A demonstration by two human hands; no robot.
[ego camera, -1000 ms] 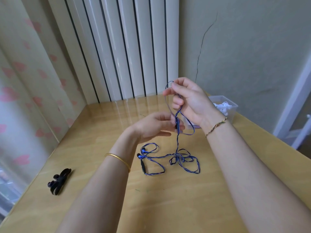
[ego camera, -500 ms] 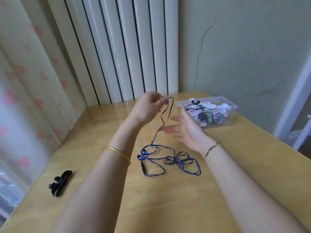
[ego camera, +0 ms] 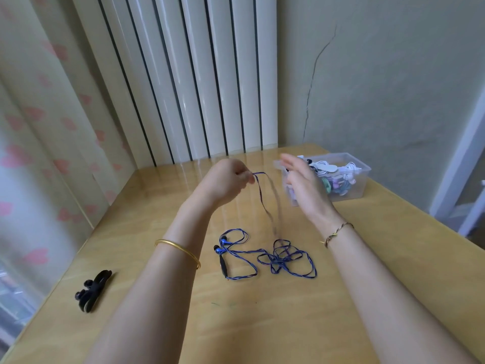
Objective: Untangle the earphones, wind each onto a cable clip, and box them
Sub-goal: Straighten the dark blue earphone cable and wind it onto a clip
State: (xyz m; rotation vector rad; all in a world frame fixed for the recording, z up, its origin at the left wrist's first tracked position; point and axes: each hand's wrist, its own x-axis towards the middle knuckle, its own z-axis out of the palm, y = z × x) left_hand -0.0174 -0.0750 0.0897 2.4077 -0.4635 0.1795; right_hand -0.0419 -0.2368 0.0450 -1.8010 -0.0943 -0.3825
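1. Head view: I see the earphones (ego camera: 273, 258) as a thin braided cord, blue flecked with dark, lying in loose loops on the glossy yellow wooden table (ego camera: 262, 324) between the person's forearms.
2. The tangle spreads left to right. Two shiny blue buds sit at its left end, and a slim black inline piece below them points toward the camera.
3. A doubled strand rises from the tangle's right part to the left hand (ego camera: 228, 179), whose curled fingertips pinch its top bend.
4. The right hand (ego camera: 301, 187) is released, fingers straight, just beside that strand. It is blurred, so I cannot tell whether they touch.
5. Behind it, a clear plastic box (ego camera: 362, 179) holds wound white earphones and some coloured pieces.
6. A black, curved cable clip (ego camera: 91, 290) lies far left, well apart.
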